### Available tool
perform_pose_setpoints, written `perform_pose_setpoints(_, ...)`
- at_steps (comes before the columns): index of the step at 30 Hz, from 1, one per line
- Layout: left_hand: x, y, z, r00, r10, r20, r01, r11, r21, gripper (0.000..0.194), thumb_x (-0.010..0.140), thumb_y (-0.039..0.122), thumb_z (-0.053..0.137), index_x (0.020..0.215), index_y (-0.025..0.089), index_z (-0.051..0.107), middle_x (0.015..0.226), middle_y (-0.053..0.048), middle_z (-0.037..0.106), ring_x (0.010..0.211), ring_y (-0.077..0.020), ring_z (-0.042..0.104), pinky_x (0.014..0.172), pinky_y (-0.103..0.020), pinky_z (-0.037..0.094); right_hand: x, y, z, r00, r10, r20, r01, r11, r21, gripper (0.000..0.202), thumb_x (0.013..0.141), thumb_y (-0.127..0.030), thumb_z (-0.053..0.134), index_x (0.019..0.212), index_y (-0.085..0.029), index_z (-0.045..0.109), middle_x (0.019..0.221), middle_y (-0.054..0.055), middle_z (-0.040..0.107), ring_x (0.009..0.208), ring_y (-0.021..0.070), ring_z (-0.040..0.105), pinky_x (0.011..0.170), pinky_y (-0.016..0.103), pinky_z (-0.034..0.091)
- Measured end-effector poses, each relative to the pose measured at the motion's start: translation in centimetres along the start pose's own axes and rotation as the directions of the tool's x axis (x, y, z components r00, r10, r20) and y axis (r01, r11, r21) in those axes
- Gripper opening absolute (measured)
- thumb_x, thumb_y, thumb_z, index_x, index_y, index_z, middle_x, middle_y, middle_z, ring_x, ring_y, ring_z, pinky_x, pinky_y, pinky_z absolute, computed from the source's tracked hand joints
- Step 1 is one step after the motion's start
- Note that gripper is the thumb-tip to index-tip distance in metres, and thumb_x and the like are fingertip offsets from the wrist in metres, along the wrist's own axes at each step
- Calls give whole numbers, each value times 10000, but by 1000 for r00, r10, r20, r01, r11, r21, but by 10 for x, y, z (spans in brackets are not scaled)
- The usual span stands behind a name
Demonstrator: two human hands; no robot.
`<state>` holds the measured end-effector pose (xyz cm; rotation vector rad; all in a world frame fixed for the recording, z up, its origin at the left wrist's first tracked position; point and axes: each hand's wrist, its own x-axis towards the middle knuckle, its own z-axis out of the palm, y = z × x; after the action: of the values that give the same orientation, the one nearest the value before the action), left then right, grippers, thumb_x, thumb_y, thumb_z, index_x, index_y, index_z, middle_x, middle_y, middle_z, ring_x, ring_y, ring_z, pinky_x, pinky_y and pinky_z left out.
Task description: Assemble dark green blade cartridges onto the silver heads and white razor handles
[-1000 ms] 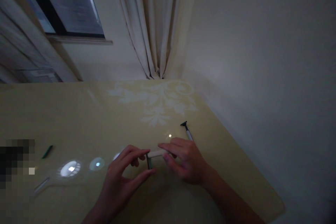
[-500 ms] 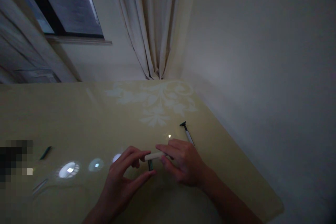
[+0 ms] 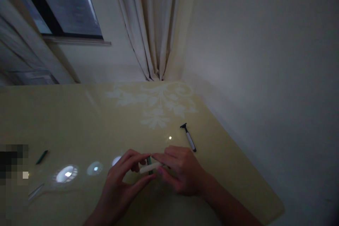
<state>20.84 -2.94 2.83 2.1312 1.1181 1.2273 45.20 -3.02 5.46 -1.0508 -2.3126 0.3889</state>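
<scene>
My left hand [image 3: 122, 180] pinches a small dark green strip, which looks like a razor cartridge [image 3: 149, 161], upright between thumb and index finger. In my right hand [image 3: 182, 169] is a short off-white stick [image 3: 149, 167], gripped by thumb and fingers; its right part is hidden by them. The stick lies across the front of the cartridge, its free end pointing left. Just beyond my right hand, a razor [image 3: 189, 137] with a dark head and pale handle lies on the table.
A glossy yellowish table [image 3: 106, 123] with a pale floral pattern carries a small dark green piece [image 3: 41, 157] and a thin clear object [image 3: 36, 190] at left. Blurred-out squares cover the left edge. A wall [image 3: 265, 77] borders the right side; curtains [image 3: 150, 24] hang behind.
The off-white stick has moved down and left, from the top of the cartridge to across its middle. My right hand shifted with it. The left hand keeps its pinch.
</scene>
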Motion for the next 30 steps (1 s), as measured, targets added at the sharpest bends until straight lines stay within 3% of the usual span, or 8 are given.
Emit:
perform_pose_setpoints(5, 0, 0, 3, 1000, 24, 5, -24, 1000, 5, 348, 938, 496, 799, 1228, 312, 745, 864, 23, 684, 692, -140, 659, 646, -240, 560, 0, 0, 1, 999, 29, -33, -30, 999, -19, 406, 1075, -358, 493, 1281, -135, 764, 881, 92, 743, 754, 214, 645, 664, 333, 442)
perform_pose_setpoints(10, 3, 2, 3, 1000, 28, -8, -28, 1000, -10, 314, 937, 515, 793, 1167, 305, 755, 845, 29, 690, 685, -134, 661, 636, -225, 555, 0, -2, 4, 996, -69, -48, 68, 998, -19, 405, 1072, -379, 485, 1248, -146, 765, 802, 58, 702, 685, 203, 603, 608, 328, 399)
perform_pose_setpoints(14, 4, 2, 1, 1000, 18, -21, -18, 1000, -7, 346, 933, 517, 797, 1209, 311, 755, 865, 24, 690, 686, -134, 659, 638, -227, 559, 0, 1, 1, 995, -14, -103, 14, 1000, 5, 396, 1071, -347, 502, 1248, -117, 772, 839, 70, 715, 712, 200, 627, 638, 328, 422)
perform_pose_setpoints(19, 2, 0, 1, 1000, 4, -12, -4, 1000, -8, 335, 932, 514, 799, 1192, 306, 756, 866, 20, 693, 691, -140, 663, 641, -236, 563, 0, 1, -2, 995, -77, -61, 78, 997, 17, 394, 1078, -358, 489, 1229, -134, 776, 800, 54, 697, 695, 199, 607, 620, 329, 399)
perform_pose_setpoints(24, 1, 0, 1, 1000, 8, -21, -8, 1000, -4, 361, 916, 508, 819, 1207, 302, 760, 875, 16, 697, 690, -141, 657, 634, -239, 562, -1, 3, -4, 994, -34, -103, 37, 999, 27, 392, 1082, -342, 506, 1252, -108, 771, 831, 67, 709, 703, 187, 609, 631, 317, 403)
perform_pose_setpoints(30, 3, 1, 1, 999, 5, -45, -5, 1000, -13, 331, 924, 521, 805, 1168, 300, 770, 852, 24, 691, 676, -138, 655, 630, -240, 563, -2, 4, -4, 996, -75, -42, 75, 997, -4, 376, 1078, -358, 506, 1262, -152, 761, 811, 49, 695, 711, 198, 615, 631, 325, 399)
